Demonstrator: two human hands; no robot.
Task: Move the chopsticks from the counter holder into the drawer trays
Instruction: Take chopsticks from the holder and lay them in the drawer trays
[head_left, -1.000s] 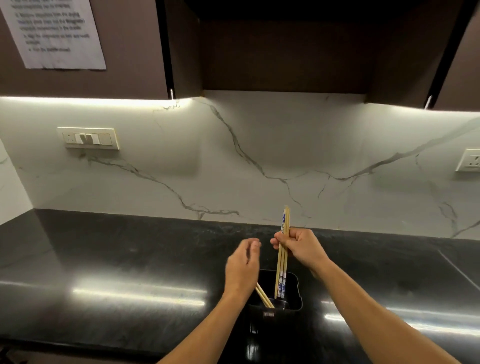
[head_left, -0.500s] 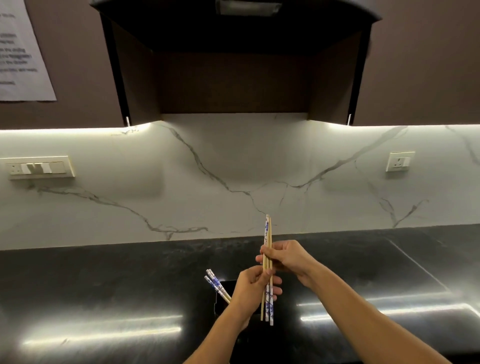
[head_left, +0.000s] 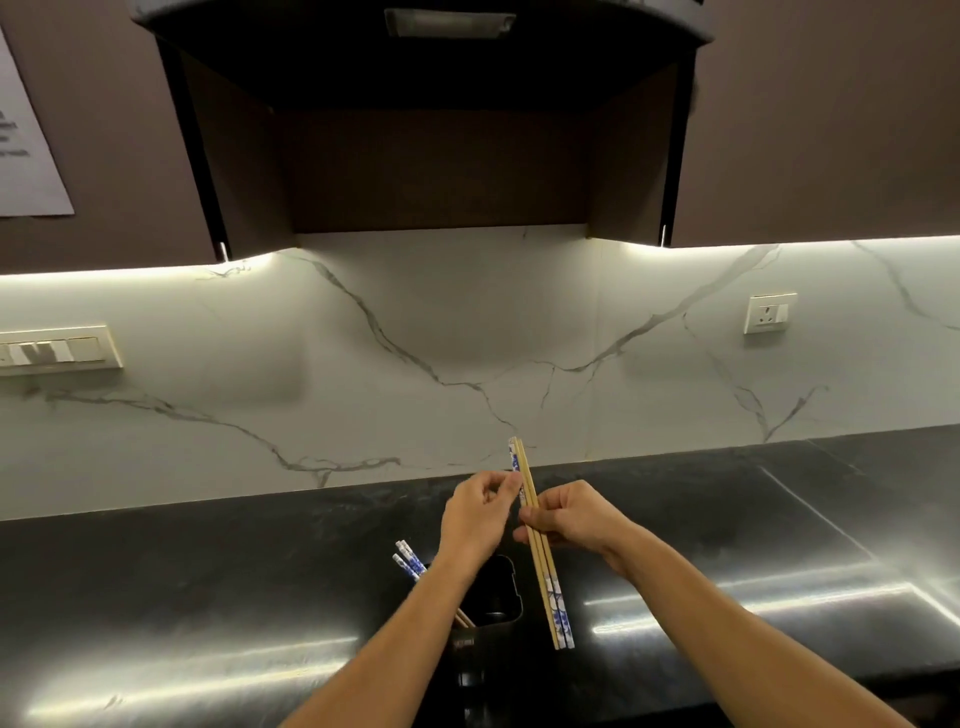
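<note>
My right hand (head_left: 569, 517) grips a bundle of wooden chopsticks (head_left: 544, 564) with blue-and-white patterned ends, held near upright above the black counter. My left hand (head_left: 475, 517) pinches the upper end of that same bundle with its fingertips. Below my left forearm stands the black holder (head_left: 493, 608), partly hidden by the arm. Two more chopsticks (head_left: 409, 564) lean out of the holder to the left, their patterned ends up. No drawer or tray is in view.
The black counter (head_left: 208, 597) runs the full width, backed by a white marble wall (head_left: 415, 338). A switch plate (head_left: 57, 351) is at the left, a socket (head_left: 769, 312) at the right. Dark cabinets and a hood (head_left: 431, 130) hang overhead.
The bundle in my right hand has risen clear of the holder and tilted. My left hand has moved from the holder up to the bundle's top end. The view has tilted upward.
</note>
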